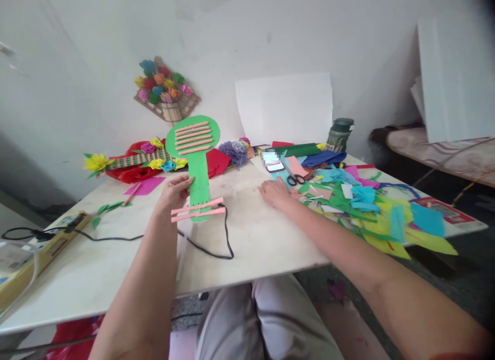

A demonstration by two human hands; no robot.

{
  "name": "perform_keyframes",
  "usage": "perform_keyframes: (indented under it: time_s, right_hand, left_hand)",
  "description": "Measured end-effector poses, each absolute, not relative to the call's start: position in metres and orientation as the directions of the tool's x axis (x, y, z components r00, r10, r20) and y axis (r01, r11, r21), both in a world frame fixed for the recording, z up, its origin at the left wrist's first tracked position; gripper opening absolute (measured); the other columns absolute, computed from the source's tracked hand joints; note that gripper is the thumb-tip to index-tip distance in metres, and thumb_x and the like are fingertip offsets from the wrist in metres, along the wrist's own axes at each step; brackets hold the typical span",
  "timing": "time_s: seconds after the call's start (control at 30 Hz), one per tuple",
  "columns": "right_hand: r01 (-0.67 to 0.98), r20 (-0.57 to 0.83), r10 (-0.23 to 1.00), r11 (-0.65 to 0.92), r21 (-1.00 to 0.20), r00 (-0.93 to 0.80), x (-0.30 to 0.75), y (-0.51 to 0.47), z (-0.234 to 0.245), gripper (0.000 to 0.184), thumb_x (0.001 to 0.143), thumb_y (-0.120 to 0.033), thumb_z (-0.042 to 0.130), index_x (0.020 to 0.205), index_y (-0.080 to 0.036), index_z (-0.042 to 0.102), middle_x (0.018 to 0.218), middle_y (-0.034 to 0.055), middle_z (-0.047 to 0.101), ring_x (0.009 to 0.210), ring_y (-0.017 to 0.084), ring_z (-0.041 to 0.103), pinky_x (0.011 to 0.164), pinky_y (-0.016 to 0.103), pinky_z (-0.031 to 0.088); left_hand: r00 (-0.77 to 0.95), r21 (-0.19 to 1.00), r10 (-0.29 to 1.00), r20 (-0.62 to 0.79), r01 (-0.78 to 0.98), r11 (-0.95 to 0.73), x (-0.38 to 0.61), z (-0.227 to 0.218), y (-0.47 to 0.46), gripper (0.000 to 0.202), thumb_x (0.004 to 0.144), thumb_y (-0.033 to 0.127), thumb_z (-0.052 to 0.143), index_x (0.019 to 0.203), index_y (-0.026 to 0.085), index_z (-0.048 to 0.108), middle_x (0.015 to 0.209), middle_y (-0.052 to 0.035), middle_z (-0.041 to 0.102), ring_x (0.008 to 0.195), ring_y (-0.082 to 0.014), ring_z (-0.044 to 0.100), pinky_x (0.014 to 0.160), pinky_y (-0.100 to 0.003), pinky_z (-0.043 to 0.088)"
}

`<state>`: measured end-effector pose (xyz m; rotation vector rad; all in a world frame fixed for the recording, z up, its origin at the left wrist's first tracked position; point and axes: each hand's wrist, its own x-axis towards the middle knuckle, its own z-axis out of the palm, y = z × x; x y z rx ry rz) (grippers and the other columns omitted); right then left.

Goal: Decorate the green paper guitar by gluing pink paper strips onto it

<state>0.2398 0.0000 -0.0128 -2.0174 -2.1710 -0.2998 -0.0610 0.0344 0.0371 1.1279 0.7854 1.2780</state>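
My left hand grips the stem of a green paper cutout, held upright over the table. The cutout has a round top crossed by several pink paper sticks, and two more pink sticks lie across its lower end. My right hand rests flat on the white table, fingers stretched out, at the edge of a heap of coloured paper scraps. Black scissors lie just beyond the right hand.
A black cable loops across the table under the cutout. A paper guitar with flowers lies at the back left, a flower craft leans on the wall, a green bottle stands behind the scraps. A box sits at left.
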Motion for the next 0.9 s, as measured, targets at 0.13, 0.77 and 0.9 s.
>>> perform_keyframes:
  time_s: [0.13, 0.77, 0.9]
  right_hand:
    - [0.993, 0.341, 0.933, -0.091, -0.078, 0.112, 0.249, -0.005, 0.006, 0.052, 0.091, -0.035, 0.02, 0.093, -0.014, 0.068, 0.094, 0.0138, 0.067, 0.091, 0.023, 0.06, 0.087, 0.036, 0.033]
    - [0.997, 0.108, 0.994, 0.008, 0.076, -0.016, 0.264, -0.013, -0.021, 0.064, 0.088, -0.047, 0.018, 0.134, -0.006, 0.036, 0.142, 0.0138, 0.031, 0.135, 0.025, 0.015, 0.106, 0.049, -0.007]
    - [0.981, 0.185, 0.982, -0.069, 0.181, 0.035, 0.28, -0.016, -0.018, 0.055, 0.088, -0.04, 0.025, 0.12, -0.007, 0.054, 0.129, 0.0162, 0.048, 0.132, 0.029, 0.019, 0.104, 0.052, -0.011]
  left_hand:
    - [0.168, 0.94, 0.976, 0.137, -0.332, -0.075, -0.055, 0.033, 0.033, 0.025, 0.055, 0.02, 0.074, 0.076, 0.011, 0.065, 0.06, -0.0013, 0.062, 0.048, -0.0101, 0.056, 0.046, -0.021, 0.045]
    - [0.156, 0.94, 0.98, 0.123, -0.334, -0.065, -0.047, 0.023, 0.034, 0.029, 0.051, 0.021, 0.076, 0.076, 0.01, 0.065, 0.058, -0.0009, 0.062, 0.047, -0.0094, 0.055, 0.048, -0.021, 0.045]
    - [0.165, 0.94, 0.977, 0.135, -0.334, -0.073, -0.049, 0.021, 0.038, 0.028, 0.053, 0.02, 0.076, 0.077, 0.011, 0.066, 0.059, -0.0005, 0.062, 0.047, -0.0077, 0.054, 0.048, -0.019, 0.045]
